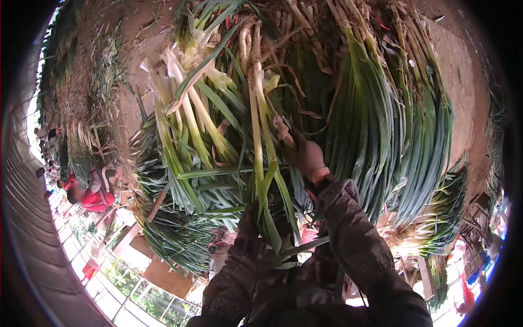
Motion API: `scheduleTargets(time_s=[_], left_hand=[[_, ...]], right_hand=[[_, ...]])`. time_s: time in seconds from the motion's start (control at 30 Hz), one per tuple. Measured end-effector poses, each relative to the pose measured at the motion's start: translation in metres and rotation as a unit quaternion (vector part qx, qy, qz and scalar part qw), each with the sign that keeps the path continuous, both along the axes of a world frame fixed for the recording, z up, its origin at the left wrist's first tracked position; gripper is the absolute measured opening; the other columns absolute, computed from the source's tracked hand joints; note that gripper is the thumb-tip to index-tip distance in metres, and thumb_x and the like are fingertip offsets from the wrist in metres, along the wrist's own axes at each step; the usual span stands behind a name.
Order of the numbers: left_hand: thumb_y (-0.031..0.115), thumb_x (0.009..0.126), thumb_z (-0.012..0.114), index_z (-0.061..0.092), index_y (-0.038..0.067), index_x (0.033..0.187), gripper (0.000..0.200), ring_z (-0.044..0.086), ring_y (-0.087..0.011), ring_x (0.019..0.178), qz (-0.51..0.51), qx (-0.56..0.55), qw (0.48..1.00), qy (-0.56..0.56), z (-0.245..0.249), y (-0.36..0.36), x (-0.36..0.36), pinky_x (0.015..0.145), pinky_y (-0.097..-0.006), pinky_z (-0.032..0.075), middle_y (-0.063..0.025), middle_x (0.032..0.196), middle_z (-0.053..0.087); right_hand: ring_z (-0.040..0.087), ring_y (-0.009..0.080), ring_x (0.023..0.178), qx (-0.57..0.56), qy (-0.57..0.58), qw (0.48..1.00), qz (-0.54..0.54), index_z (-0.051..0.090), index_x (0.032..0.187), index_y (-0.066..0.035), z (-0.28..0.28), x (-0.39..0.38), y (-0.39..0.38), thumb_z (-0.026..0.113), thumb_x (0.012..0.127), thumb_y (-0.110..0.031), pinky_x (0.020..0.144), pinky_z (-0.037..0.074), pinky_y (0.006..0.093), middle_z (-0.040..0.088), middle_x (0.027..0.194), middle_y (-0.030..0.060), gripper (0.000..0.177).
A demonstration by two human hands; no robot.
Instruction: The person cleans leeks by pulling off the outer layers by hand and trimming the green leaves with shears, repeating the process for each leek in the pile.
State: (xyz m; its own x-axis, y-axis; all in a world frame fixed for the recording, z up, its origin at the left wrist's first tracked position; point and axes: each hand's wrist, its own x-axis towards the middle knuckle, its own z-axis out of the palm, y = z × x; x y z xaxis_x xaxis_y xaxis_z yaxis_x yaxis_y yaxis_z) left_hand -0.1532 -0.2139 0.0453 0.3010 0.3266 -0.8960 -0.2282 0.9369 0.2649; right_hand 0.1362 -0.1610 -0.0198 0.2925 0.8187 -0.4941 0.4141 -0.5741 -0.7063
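Observation:
My left hand (pixel 249 222), dark in shadow, is closed round the green leaves of a pair of long green onions (pixel 256 117). Their pale stalks point away from me, roots at the far end. My right hand (pixel 309 158), in a light glove, is beside these stalks with its fingers curled; what is between the fingers is hidden. On the left lies a heap of green onions with whitish, peeled-looking stalks (pixel 188 109). Under and around the hands are more dark green leaves.
To the right lie big bunches of unpeeled green onions (pixel 365 103) with brown, dry root ends. More leafy heaps (pixel 180 240) lie at the lower left. A person in red (pixel 90 197) is at the far left, near a corrugated metal wall (pixel 32 240).

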Motion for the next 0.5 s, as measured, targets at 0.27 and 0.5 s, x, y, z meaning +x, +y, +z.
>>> scheduleTargets(time_s=[0.27, 0.5], left_hand=[[0.032, 0.099, 0.062, 0.057, 0.002, 0.139, 0.051, 0.071, -0.0194, 0.096, 0.058, -0.066, 0.994, -0.059, -0.003, 0.002, -0.004, 0.079, -0.0335, 0.061, -0.0108, 0.121, 0.071], [0.025, 0.097, 0.065, 0.060, 0.002, 0.134, 0.044, 0.071, -0.0217, 0.087, 0.023, -0.001, 0.999, 0.031, 0.016, 0.014, 0.015, 0.075, -0.0339, 0.060, -0.0108, 0.114, 0.072]], right_hand=[[0.068, 0.0474, 0.094, -0.002, 0.009, 1.000, -0.007, 0.051, 0.145, -0.017, -0.004, 0.021, 0.052, 0.066, 0.085, -0.031, 0.081, 0.054, 0.0556, 0.072, 0.100, 0.0246, 0.063], [0.067, 0.0469, 0.097, 0.014, 0.029, 0.999, -0.010, 0.051, 0.144, -0.017, 0.001, 0.029, 0.056, 0.061, 0.091, -0.033, 0.082, 0.053, 0.0541, 0.072, 0.103, 0.0253, 0.057]])
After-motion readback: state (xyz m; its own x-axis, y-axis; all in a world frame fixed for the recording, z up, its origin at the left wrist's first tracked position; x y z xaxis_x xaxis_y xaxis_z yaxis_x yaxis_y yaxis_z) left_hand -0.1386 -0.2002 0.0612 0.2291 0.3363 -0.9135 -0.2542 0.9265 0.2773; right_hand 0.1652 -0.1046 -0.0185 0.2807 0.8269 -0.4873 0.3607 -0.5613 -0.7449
